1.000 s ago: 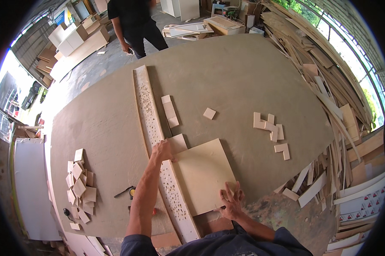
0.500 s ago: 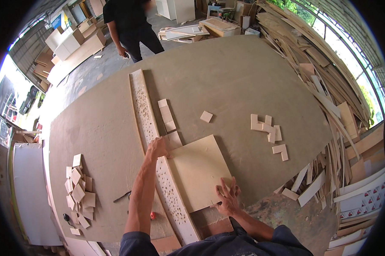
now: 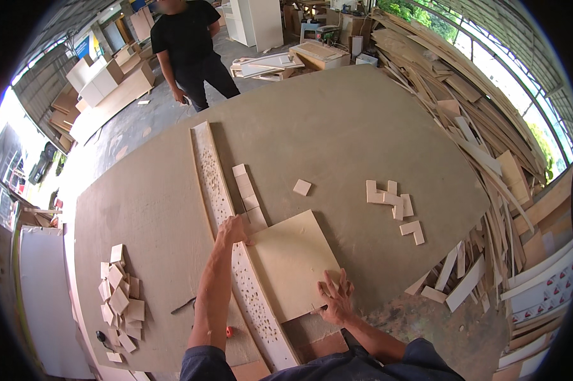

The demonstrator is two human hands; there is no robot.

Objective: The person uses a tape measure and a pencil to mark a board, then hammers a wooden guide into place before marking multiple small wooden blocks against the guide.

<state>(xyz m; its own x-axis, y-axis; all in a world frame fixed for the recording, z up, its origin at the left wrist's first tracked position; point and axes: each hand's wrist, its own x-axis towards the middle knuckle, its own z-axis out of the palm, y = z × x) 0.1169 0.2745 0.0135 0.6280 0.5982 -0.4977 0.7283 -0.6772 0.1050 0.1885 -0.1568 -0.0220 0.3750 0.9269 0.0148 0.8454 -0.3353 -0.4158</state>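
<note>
A pale square wooden panel [image 3: 291,263] lies on the large brown tabletop, its left edge along a long white strip [image 3: 253,293] with a speckled surface. My left hand [image 3: 233,230] is closed at the panel's far left corner, with the fingertips partly hidden. Over the near right corner my right hand [image 3: 336,298] is open, fingers spread on the panel. Beyond the panel, a row of small wooden blocks [image 3: 245,188] runs beside the strip. A single square block [image 3: 302,187] lies farther right.
Several blocks form angled shapes [image 3: 391,198] at the right. A heap of loose blocks [image 3: 119,295] lies at the left, near a dark thin tool [image 3: 183,306]. Scrap boards [image 3: 464,95] are piled along the right side. Another person [image 3: 188,51] stands beyond the table.
The view has tilted up slightly, so the table sits lower and more of the other person shows. My hands stay at the same panel corners; the right fingers have shifted slightly.
</note>
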